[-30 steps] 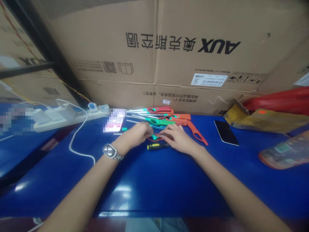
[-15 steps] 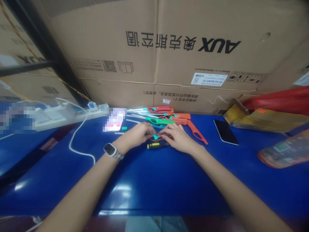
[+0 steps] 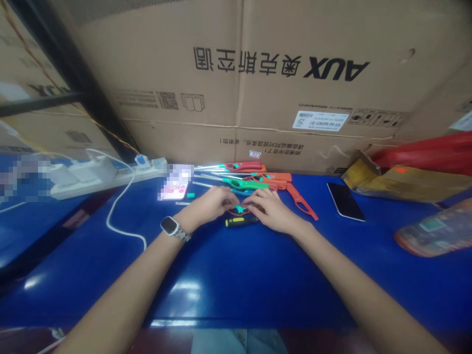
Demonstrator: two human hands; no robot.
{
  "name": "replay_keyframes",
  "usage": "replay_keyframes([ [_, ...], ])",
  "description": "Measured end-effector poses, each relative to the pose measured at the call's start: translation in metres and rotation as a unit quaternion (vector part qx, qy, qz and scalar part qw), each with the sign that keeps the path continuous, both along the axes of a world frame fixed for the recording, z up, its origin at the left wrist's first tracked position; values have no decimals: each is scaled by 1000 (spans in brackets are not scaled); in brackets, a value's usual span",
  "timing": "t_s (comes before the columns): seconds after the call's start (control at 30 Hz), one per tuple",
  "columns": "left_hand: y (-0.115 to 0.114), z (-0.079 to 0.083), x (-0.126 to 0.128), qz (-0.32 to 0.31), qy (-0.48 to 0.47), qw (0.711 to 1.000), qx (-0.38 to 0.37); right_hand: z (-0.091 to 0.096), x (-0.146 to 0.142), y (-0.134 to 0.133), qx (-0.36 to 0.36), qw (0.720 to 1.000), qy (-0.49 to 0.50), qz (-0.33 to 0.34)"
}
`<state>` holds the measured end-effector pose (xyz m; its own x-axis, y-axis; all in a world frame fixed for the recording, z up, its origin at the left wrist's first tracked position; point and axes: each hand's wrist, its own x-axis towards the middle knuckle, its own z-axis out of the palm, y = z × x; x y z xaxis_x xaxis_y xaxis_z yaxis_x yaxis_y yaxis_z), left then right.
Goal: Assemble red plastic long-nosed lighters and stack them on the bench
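My left hand (image 3: 217, 202), with a watch on the wrist, is closed in a pinch at a small green plastic lighter part (image 3: 240, 209). From the other side my right hand (image 3: 271, 209) meets it, fingers bent and fingertips at the same piece. A thin red edge, perhaps an open lighter casing, curves under the green part; the fingers hide most of it. Just below lies a screwdriver (image 3: 240, 222) with a black and yellow handle. Behind the hands several long-nosed lighters are piled, among them a green one (image 3: 245, 184) and a red one (image 3: 243, 166).
An orange lighter casing (image 3: 303, 202) lies right of the pile. A lit phone (image 3: 177, 182) and a small green piece (image 3: 191, 195) are at left, beside a power strip (image 3: 73, 189) and white cable (image 3: 123, 228). A dark phone (image 3: 345, 201) and plastic bottle (image 3: 435, 228) lie right. A cardboard box (image 3: 258, 98) stands behind.
The green part has shifted very slightly to the right between my fingertips. Both hands otherwise keep nearly the same place, and the view has moved a little.
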<state>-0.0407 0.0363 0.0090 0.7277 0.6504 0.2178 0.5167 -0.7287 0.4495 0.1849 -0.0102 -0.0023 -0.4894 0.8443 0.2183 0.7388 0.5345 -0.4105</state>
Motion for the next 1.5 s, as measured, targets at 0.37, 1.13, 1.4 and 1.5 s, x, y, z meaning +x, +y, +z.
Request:
replay_keyframes([
  [0.37, -1, -3, 2, 11, -48, 998, -37, -4, -1, 1, 2, 1000, 7, -12],
  [1.13, -3, 4, -13, 13, 12, 997, -72, 4, -34, 13, 40, 999, 28, -17],
  [1.4, 6, -7, -9, 43, 39, 998, -14, 5, -34, 12, 36, 999, 37, -8],
  [1.5, 2, -5, -6, 63, 60, 996, 9, 7, -34, 10, 46, 999, 19, -13],
])
